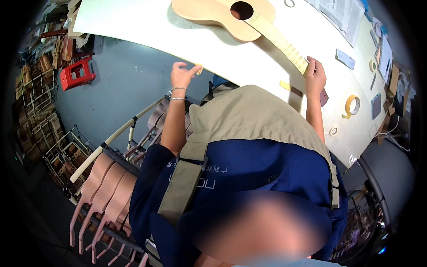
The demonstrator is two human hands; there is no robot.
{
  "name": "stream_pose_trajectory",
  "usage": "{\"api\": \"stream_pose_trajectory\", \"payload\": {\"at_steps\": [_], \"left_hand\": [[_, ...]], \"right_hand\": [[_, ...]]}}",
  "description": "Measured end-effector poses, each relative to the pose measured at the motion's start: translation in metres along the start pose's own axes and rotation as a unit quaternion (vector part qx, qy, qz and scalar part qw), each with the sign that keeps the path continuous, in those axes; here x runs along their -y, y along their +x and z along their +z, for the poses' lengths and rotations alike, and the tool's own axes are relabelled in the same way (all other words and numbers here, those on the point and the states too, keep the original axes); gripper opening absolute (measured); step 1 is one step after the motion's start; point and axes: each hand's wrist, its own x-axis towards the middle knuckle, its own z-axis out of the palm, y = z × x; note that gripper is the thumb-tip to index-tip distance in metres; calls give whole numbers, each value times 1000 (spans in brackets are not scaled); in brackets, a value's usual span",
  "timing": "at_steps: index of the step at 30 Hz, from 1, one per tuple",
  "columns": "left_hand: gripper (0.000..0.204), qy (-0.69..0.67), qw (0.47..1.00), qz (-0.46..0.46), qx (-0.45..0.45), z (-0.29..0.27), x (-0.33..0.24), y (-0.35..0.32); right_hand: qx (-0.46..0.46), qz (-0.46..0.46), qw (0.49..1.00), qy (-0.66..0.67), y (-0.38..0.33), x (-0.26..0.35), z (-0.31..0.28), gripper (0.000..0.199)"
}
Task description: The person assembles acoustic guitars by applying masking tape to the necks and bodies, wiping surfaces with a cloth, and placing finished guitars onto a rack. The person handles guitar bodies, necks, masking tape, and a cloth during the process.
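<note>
An unfinished ukulele (213, 14) in pale wood lies on the white table (133, 20), its neck (284, 48) slanting down to the right. Pale yellow strips cover the fretboard. My right hand (315, 76) is closed round the neck near the head end, and part of the dark headstock (324, 97) shows beside the wrist. Off the table's front edge, my left hand (181, 75) pinches a small yellow piece of tape (199, 69) between thumb and fingers. A yellow strip with a brown end (285, 84) lies left of my right wrist.
On the table's right are a roll of yellow tape (354, 105), a dark block (376, 106), a grey-blue piece (345, 58) and papers (344, 15). A rack of ukulele bodies (104, 182) stands at lower left. A red stool (77, 73) sits on the floor.
</note>
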Motion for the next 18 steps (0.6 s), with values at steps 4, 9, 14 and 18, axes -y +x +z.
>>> {"api": "stream_pose_trajectory", "payload": {"at_steps": [4, 9, 14, 18], "left_hand": [[38, -71, 972, 77, -210, -30, -30, 24], [13, -27, 897, 411, -160, 13, -188, 50], [27, 75, 727, 678, 75, 166, -338, 62], [43, 212, 654, 722, 80, 301, -376, 92]], "right_hand": [[-17, 16, 1000, -15, -5, -4, -3, 28], [-33, 16, 999, -35, -3, -4, 1, 24], [-64, -43, 997, -13, 1, 6, -5, 17], [-105, -52, 993, 12, 1, 3, -8, 12]]}}
